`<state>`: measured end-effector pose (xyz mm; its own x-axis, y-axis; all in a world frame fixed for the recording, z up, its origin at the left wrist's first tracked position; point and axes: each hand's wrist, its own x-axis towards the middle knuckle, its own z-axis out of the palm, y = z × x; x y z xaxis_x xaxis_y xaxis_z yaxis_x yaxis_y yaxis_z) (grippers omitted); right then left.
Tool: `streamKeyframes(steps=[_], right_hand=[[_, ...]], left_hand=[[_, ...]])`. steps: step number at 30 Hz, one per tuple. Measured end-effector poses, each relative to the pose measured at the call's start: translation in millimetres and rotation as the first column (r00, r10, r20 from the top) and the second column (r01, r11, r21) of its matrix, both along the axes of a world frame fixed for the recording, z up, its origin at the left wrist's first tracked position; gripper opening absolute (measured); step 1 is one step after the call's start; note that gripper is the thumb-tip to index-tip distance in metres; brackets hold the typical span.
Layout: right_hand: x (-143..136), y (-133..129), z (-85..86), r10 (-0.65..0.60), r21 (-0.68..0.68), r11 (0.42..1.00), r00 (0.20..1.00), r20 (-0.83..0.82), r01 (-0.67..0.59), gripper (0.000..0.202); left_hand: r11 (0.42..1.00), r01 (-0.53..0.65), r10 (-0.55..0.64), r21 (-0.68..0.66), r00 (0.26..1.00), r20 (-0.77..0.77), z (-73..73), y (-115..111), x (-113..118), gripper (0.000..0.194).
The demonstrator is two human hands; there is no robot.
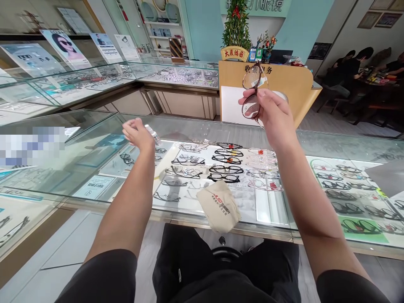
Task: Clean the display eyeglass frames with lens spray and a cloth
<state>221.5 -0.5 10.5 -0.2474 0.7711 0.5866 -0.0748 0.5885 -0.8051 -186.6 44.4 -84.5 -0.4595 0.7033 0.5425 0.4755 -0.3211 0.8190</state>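
My right hand, raised over the counter, pinches a pair of brown-rimmed glasses near the bridge. The glasses are turned upright, one tinted lens above the other, with a small white mark on the lower lens. My left hand is over the left part of the glass counter, its fingers loosely bent and nothing visible in them. Just right of it is a small white bottle, partly behind the wrist. A beige cloth with red and black print lies over the counter's near edge.
Under the counter glass are rows of eyeglass frames. More showcases run along the left and back. Behind stands a wooden reception desk with plants. People sit at a table at the far right.
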Motion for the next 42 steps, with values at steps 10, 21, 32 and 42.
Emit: streamKeyframes(steps=[10,21,32,42], right_hand=[[7,1,4.9,-0.046,0.015,0.999,0.999,0.003,0.046,0.061],[9,-4,10.8,0.026,-0.033,0.999,0.995,-0.099,-0.029,0.033],[17,-7,11.7,0.018,-0.010,1.000,0.994,-0.105,-0.019,0.039],[21,-24,23.3,0.030,-0.044,0.998,0.995,-0.097,-0.035,0.045]], left_hand=[[0.664,0.636,-0.704,-0.393,0.357,-0.614,27.8,-188,138,0.023],[0.764,0.491,-0.476,-0.419,-0.011,-0.879,-86.0,-240,145,0.052],[0.669,0.678,-0.650,-0.305,0.335,-0.682,-60.1,-224,150,0.039],[0.677,0.662,-0.638,-0.323,0.746,0.190,99.8,-133,179,0.051]])
